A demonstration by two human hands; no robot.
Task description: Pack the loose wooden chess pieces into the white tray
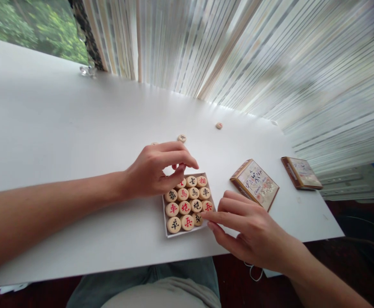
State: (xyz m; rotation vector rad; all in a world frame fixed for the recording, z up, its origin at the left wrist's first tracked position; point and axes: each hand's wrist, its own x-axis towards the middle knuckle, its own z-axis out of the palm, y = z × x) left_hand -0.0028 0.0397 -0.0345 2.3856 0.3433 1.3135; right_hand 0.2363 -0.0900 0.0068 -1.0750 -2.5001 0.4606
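A shallow white box (167, 229) near the table's front edge holds rows of round wooden Chinese chess pieces with red and black characters. At its front right corner, my right hand (247, 226) has index finger and thumb close together, the index fingertip against a black-lettered Chinese chess piece (197, 219) that looks tilted. The fingers hide part of that corner. My left hand (163, 167) hovers over the far left corner, index finger stretched and thumb apart, with nothing visible between them. It covers some pieces in the back row.
Beyond the box lie loose pieces: one black-lettered (182, 138), one red-lettered (219, 125), and another partly behind my left hand. Two printed cardboard boxes, one nearer (256, 184) and one farther (302, 173), lie to the right. A string curtain (187, 47) hangs along the table's back edge.
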